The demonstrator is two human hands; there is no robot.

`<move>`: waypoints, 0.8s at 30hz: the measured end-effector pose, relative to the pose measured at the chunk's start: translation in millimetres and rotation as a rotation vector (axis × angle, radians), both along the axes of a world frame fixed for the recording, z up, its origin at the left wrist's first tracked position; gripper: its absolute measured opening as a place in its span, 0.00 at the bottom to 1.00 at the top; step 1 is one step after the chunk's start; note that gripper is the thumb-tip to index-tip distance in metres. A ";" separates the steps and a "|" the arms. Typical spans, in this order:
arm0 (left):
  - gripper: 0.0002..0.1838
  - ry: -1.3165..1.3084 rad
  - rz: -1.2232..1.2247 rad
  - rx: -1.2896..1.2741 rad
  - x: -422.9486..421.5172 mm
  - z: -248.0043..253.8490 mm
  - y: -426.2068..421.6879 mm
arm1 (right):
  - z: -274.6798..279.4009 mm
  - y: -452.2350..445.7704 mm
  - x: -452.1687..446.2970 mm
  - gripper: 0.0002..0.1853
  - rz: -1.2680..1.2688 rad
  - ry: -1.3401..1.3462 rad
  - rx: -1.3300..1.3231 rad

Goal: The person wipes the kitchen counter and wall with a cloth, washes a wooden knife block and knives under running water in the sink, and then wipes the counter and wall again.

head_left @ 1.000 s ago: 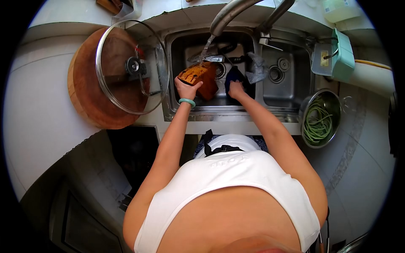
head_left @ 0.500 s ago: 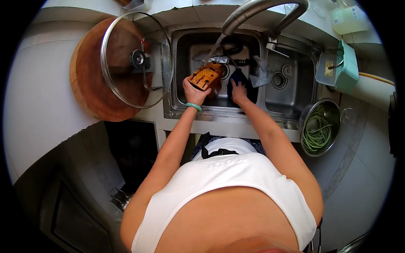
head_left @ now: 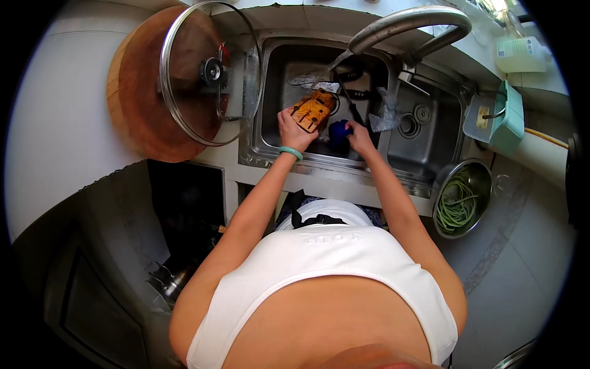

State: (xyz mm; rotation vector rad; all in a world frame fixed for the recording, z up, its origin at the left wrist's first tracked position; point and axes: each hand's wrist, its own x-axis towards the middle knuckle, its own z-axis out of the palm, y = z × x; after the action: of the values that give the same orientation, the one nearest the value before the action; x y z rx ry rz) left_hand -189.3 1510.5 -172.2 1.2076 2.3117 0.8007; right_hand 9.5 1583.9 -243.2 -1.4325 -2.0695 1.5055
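Observation:
My left hand [head_left: 295, 130] is closed on a wooden knife block [head_left: 314, 108] with dark slots, holding it tilted over the left sink basin [head_left: 279, 67]. In my right hand [head_left: 360, 139] is a dark blue cloth [head_left: 338, 132], bunched up, beside the block's lower right side. Water [head_left: 339, 59] runs from the faucet [head_left: 402, 19] down behind the block. Several knives with black handles [head_left: 361, 95] lie on the basin floor, and a shiny blade [head_left: 307, 80] shows behind the block. Crumpled clear plastic [head_left: 385, 112] rests by the divider.
The right basin [head_left: 430, 144] has a drain strainer. A steel bowl [head_left: 435, 212] of green beans stands at the right. At the left, a glass lid [head_left: 166, 67] leans over a round wooden board [head_left: 132, 98]. A mint-green caddy [head_left: 510, 117] hangs at right.
The blue cloth has been lifted and bunched in my right hand, which has turned. The knife block stays in my left hand. The whole view has shifted slightly.

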 end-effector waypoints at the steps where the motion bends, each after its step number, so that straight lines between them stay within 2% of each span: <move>1: 0.46 0.011 -0.013 -0.009 1.6 0.2 0.4 | 21.5 0.1 -1.6 0.11 -0.134 0.085 -0.057; 3: 0.46 -0.010 -0.007 -0.008 0.1 -3.3 0.5 | 58.0 5.8 -12.7 0.11 -0.201 0.094 -0.152; 5: 0.46 -0.075 0.004 0.062 2.5 -5.5 1.7 | 76.3 9.6 -22.5 0.12 -0.377 0.310 -0.298; 6: 0.46 -0.141 0.015 0.096 2.3 -4.1 4.3 | 92.7 8.2 -41.7 0.14 -0.340 0.427 -0.156; 11: 0.41 -0.112 0.023 0.152 0.6 -2.4 7.3 | 104.5 -4.1 -83.4 0.15 -0.203 0.535 0.002; 12: 0.40 -0.103 0.023 0.200 -1.6 -7.2 7.8 | 100.1 -8.2 -90.8 0.17 -0.173 0.493 0.054; 13: 0.40 -0.103 0.025 0.198 -3.3 -12.7 8.9 | 94.6 -9.5 -99.1 0.19 -0.061 0.342 0.346; 15: 0.42 -0.168 -0.007 0.178 -4.6 -18.2 10.9 | 86.3 -7.5 -111.1 0.18 -0.012 0.188 0.517; 19: 0.40 -0.170 0.011 0.149 -1.4 -6.1 15.6 | 63.1 17.1 -131.3 0.16 -0.005 0.088 0.417; 21: 0.41 -0.195 0.011 0.092 -1.8 -1.5 15.5 | 46.6 35.4 -141.6 0.15 -0.068 -0.067 0.281; 23: 0.44 -0.080 -0.016 0.111 -0.8 -7.9 18.8 | 35.0 53.5 -143.7 0.15 -0.099 -0.137 0.313; 24: 0.44 -0.108 -0.056 0.087 0.5 -8.1 19.4 | 29.3 60.3 -142.3 0.16 -0.123 -0.221 0.248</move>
State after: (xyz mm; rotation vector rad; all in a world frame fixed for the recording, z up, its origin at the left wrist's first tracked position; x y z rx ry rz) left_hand -188.9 1529.9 -180.3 1.2294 2.1673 0.9314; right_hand -132.8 1644.2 -213.9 -1.6529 -2.1532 1.0429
